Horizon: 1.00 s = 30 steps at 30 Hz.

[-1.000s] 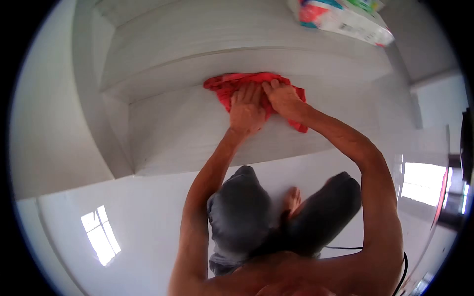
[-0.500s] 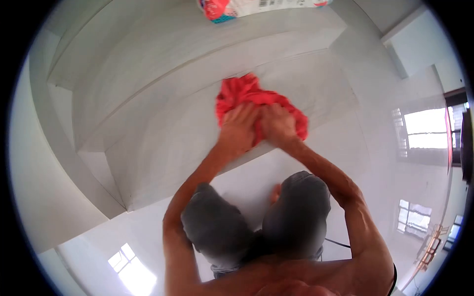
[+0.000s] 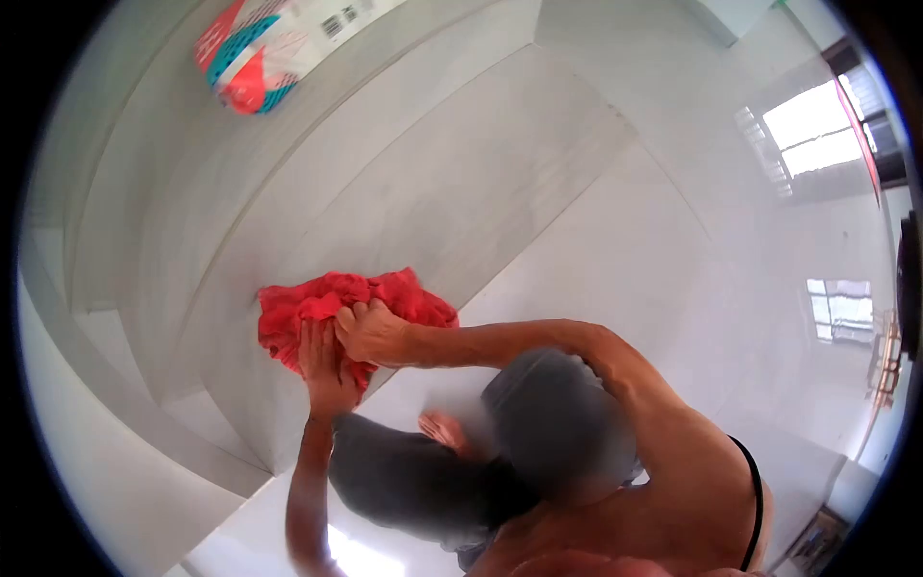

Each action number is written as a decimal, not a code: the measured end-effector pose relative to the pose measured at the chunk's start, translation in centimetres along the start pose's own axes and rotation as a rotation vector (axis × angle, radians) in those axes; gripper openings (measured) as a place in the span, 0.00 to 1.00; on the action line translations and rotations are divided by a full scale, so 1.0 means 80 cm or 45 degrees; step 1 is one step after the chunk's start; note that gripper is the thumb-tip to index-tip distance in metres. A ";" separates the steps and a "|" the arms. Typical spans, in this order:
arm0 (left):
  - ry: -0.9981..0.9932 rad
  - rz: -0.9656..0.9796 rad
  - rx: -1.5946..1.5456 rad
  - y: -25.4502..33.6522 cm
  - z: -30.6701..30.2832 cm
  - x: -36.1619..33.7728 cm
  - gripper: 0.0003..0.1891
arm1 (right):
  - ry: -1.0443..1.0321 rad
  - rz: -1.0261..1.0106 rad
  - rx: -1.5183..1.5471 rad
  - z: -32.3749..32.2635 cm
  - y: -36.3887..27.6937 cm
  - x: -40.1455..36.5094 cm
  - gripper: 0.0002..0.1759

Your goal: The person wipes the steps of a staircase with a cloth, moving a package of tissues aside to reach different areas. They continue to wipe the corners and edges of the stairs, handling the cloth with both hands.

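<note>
White floor (image 3: 596, 260): glossy, throwing back window light; it meets the front edge of the shelf.
Pale stepped shelf (image 3: 461, 173): low and greyish white, its lower tier running diagonally away from the person.
Grey trousers (image 3: 413, 481): both knees bent, close below the cloth on the near side.
Red cloth (image 3: 332, 288): a bright, crumpled heap of soft folds, on the lower tier near its front edge; the hands cover part of its near side.
Plastic-wrapped pack (image 3: 279, 62): white, coral and teal with a barcode, on the upper tier, well apart from the cloth.
Left hand (image 3: 327, 370): on the cloth, fingers straight and close together.
Right hand (image 3: 377, 335): beside it, fingers bent into the folds; I can't tell whether they pinch any fabric.
Bare foot (image 3: 442, 430): between the knees.
</note>
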<state>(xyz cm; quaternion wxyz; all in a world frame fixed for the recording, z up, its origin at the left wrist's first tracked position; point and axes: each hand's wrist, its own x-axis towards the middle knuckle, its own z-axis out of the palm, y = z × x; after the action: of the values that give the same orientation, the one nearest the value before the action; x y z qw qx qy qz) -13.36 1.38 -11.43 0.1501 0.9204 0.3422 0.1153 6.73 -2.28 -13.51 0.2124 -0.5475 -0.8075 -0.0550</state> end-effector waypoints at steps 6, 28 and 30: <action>-0.295 0.325 -0.028 0.076 0.026 0.140 0.38 | -0.029 0.228 0.074 -0.056 0.132 -0.077 0.11; 0.312 0.373 -0.252 0.324 0.221 0.472 0.30 | -0.012 1.007 -0.334 -0.175 0.470 -0.179 0.10; 0.250 0.218 -0.322 0.290 0.177 0.444 0.29 | -0.119 0.820 -0.330 -0.141 0.458 -0.140 0.09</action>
<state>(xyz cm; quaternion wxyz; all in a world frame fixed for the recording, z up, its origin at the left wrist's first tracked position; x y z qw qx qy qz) 31.16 5.42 -12.47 0.2200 0.9043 0.2585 0.2589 46.65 -1.09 -13.08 0.1103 -0.7984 -0.5887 -0.0619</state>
